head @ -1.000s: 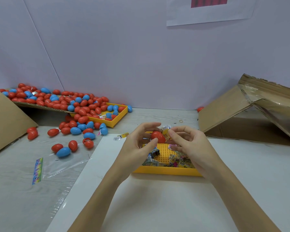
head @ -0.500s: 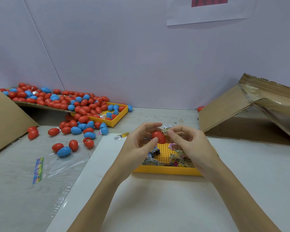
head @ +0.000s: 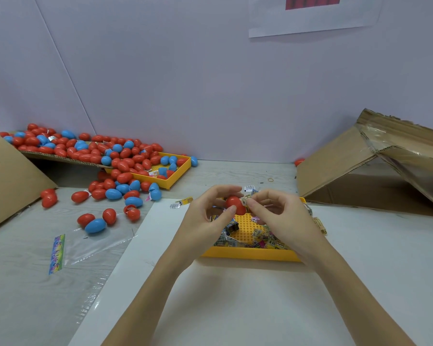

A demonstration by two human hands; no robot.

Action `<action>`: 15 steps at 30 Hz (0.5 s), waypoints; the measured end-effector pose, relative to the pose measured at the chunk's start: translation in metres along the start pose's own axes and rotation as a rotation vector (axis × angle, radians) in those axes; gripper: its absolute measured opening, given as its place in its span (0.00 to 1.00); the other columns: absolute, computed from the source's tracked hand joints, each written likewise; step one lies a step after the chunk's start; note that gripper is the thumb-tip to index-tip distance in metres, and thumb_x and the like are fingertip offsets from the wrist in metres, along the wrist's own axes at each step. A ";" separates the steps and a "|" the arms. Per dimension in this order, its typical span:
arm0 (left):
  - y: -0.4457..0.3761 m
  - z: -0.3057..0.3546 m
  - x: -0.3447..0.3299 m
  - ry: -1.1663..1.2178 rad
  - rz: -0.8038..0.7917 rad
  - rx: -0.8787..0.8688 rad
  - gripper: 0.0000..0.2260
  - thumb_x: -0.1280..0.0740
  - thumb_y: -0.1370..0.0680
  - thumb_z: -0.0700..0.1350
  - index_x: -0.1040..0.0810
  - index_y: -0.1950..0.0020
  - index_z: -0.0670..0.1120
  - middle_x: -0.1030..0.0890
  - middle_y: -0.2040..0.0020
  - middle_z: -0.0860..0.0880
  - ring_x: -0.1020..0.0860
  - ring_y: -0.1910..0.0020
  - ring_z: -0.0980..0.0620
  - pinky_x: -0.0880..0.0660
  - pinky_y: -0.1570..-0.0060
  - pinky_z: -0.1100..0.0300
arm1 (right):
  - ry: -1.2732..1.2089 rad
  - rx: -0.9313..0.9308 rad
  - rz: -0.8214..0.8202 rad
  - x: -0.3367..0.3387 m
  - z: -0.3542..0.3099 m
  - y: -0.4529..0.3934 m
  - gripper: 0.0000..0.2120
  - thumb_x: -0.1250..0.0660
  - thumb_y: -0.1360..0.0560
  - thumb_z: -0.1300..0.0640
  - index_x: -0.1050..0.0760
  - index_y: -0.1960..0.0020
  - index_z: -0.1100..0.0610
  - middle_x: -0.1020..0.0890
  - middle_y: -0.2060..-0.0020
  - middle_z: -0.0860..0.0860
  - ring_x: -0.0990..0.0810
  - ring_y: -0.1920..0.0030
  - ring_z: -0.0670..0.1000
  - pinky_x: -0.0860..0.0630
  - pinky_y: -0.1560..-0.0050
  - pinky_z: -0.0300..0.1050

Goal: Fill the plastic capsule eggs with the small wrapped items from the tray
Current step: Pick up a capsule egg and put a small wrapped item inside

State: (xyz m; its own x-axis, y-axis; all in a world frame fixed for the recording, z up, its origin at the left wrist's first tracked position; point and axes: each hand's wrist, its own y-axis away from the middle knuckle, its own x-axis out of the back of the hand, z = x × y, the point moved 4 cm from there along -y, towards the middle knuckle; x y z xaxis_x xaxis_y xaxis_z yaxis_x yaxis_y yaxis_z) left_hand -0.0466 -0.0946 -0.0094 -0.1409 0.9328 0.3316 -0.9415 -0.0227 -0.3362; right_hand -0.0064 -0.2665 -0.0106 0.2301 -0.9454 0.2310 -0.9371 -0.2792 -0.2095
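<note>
The left hand (head: pixel 200 216) grips a red plastic capsule egg (head: pixel 235 204) above the yellow plastic tray (head: pixel 248 254); the right hand's (head: pixel 285 218) fingers pinch a small wrapped item (head: pixel 245 200) against it. Many wrapped items remain, so the task looks unfinished.

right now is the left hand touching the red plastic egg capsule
Touching. The head view shows the left hand pinching the red plastic egg capsule, thumb tip against its lower side.

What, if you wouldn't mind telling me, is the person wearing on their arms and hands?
Nothing that shows. The left hand and right hand are bare, without gloves, and no rings, watch or bracelets are visible. Both forearms are uncovered right down to the bottom edge of the picture, so no sleeve comes into view.
</note>
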 end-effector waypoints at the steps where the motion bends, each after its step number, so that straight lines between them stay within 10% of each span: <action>1: 0.000 0.000 0.000 0.007 0.006 0.003 0.15 0.31 0.19 0.42 0.21 0.37 0.60 0.19 0.44 0.64 0.20 0.44 0.59 0.20 0.45 0.63 | -0.004 -0.003 0.005 0.000 0.000 0.000 0.06 0.28 0.22 0.49 0.16 0.52 0.50 0.13 0.60 0.46 0.15 0.56 0.46 0.18 0.56 0.38; 15: 0.001 0.000 -0.001 0.070 -0.022 0.043 0.13 0.32 0.18 0.44 0.19 0.43 0.63 0.17 0.47 0.60 0.19 0.44 0.57 0.19 0.44 0.57 | -0.192 -0.149 -0.033 -0.001 0.003 0.001 0.09 0.29 0.21 0.49 0.15 0.48 0.53 0.13 0.56 0.52 0.15 0.54 0.46 0.22 0.59 0.34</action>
State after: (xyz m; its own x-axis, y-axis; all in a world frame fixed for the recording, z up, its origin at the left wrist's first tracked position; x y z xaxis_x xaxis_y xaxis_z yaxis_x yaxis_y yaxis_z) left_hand -0.0471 -0.0952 -0.0104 -0.0994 0.9562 0.2753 -0.9566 -0.0156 -0.2909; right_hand -0.0071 -0.2666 -0.0136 0.2933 -0.9548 0.0475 -0.9534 -0.2958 -0.0592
